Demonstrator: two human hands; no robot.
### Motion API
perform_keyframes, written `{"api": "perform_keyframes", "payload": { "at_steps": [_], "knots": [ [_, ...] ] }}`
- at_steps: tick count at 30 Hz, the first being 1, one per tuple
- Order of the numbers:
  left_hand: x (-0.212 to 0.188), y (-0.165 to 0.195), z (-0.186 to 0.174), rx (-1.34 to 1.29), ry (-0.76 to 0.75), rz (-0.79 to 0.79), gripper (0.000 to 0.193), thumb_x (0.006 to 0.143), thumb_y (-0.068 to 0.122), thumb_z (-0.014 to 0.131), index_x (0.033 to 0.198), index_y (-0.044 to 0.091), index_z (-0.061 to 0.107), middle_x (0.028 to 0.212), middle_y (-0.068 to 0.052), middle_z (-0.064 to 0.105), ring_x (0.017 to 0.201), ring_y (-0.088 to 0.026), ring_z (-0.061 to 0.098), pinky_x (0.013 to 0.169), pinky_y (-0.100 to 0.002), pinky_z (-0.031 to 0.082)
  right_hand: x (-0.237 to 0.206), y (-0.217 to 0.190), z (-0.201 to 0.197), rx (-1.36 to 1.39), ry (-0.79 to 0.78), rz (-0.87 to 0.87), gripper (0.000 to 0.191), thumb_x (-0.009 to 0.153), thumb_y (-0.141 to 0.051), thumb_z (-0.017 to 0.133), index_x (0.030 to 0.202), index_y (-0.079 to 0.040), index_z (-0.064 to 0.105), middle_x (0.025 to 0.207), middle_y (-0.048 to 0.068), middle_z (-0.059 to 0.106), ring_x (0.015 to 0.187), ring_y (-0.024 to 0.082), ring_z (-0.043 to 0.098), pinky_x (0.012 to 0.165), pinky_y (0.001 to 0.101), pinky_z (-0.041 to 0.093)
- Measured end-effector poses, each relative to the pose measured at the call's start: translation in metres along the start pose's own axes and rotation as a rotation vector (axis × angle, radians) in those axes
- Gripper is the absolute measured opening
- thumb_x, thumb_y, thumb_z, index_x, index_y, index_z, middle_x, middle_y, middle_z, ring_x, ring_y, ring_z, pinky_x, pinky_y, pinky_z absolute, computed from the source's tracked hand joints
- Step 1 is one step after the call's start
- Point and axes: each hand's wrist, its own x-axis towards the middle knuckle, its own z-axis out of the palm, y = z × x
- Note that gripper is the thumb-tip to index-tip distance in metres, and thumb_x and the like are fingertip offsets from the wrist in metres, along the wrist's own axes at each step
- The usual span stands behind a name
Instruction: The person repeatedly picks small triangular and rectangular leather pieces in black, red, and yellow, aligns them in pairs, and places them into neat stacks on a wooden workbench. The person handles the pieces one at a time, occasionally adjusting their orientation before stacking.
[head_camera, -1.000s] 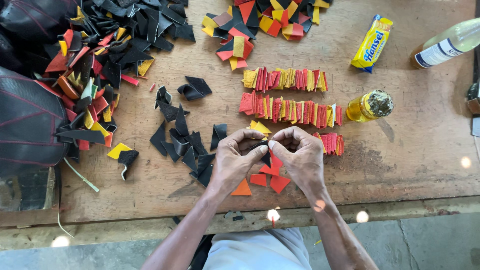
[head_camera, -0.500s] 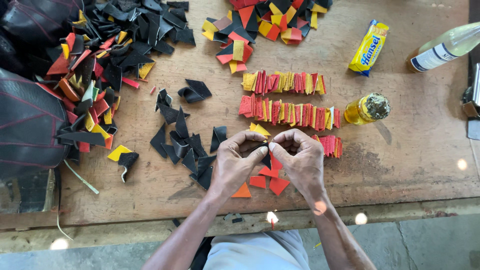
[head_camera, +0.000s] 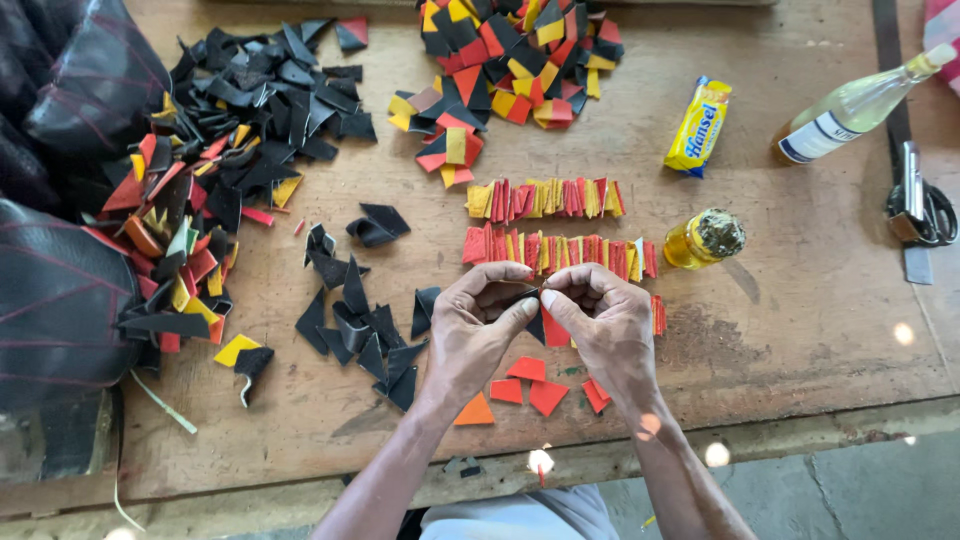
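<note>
Worn wooden workbench (head_camera: 800, 330) strewn with cut pieces; left hand (head_camera: 475, 325) and right hand (head_camera: 600, 325) together at centre, fingertips pinching small black-and-red folded leather piece (head_camera: 540, 322); red triangular scraps (head_camera: 528, 385) just below; rows of folded red-yellow pieces (head_camera: 560, 250) just above.

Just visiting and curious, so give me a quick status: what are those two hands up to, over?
Left hand and right hand together, fingertips pinching a small black piece. Red cut pieces on the wooden table below. Nothing blocking.
</note>
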Motion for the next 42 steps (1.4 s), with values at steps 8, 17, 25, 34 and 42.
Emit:
{"api": "perform_keyframes", "payload": {
  "at_steps": [8, 17, 25, 34, 42],
  "knots": [
    [0.017, 0.024, 0.009, 0.174, -0.101, 0.031, 0.028, 0.088, -0.004, 0.074, 0.115, 0.000, 0.068, 0.104, -0.006, 0.076, 0.096, -0.008, 0.072, 0.088, -0.023, 0.061, 0.004, -0.010, -0.010, -0.037, 0.044, -0.059, 0.010, 0.090, -0.004, 0.075, 0.099, -0.001, 0.073, 0.085, -0.001, 0.072, 0.075, 0.003, 0.065, 0.068, 0.0182, 0.055],
    [0.037, 0.046, 0.024, 0.339, -0.153, -0.069, 0.030, 0.086, -0.002, 0.075, 0.115, 0.002, 0.068, 0.096, -0.006, 0.076, 0.087, -0.008, 0.070, 0.078, -0.025, 0.060, 0.010, -0.013, -0.020, -0.024, 0.084, -0.145, 0.009, 0.091, -0.003, 0.075, 0.100, -0.002, 0.073, 0.089, -0.001, 0.072, 0.078, 0.003, 0.066, 0.072, 0.0182, 0.056],
    [0.002, 0.033, 0.013, 0.233, -0.060, 0.031, 0.028, 0.089, -0.002, 0.074, 0.116, 0.001, 0.068, 0.102, -0.006, 0.077, 0.095, -0.009, 0.073, 0.085, -0.024, 0.062, -0.008, -0.022, -0.008, -0.117, 0.040, -0.144, 0.011, 0.089, -0.004, 0.077, 0.098, -0.003, 0.072, 0.087, 0.000, 0.072, 0.074, 0.003, 0.065, 0.065, 0.0187, 0.056],
    [-0.016, 0.024, -0.003, 0.171, 0.000, 0.012, 0.029, 0.092, -0.001, 0.072, 0.120, 0.000, 0.065, 0.098, -0.005, 0.074, 0.091, -0.007, 0.069, 0.080, -0.022, 0.058, -0.023, -0.041, 0.007, -0.355, -0.009, -0.311, 0.011, 0.088, -0.004, 0.079, 0.096, -0.003, 0.073, 0.085, 0.004, 0.076, 0.072, 0.006, 0.070, 0.065, 0.0223, 0.058],
    [-0.012, 0.017, -0.008, -0.054, 0.022, 0.041, 0.027, 0.094, -0.003, 0.073, 0.119, -0.001, 0.062, 0.099, -0.006, 0.073, 0.092, -0.010, 0.068, 0.082, -0.025, 0.057, -0.024, -0.035, 0.002, -0.187, -0.157, -0.283, 0.030, 0.087, -0.006, 0.080, 0.114, 0.000, 0.068, 0.099, 0.006, 0.075, 0.087, 0.009, 0.071, 0.077, 0.0233, 0.062]
  ]
}}
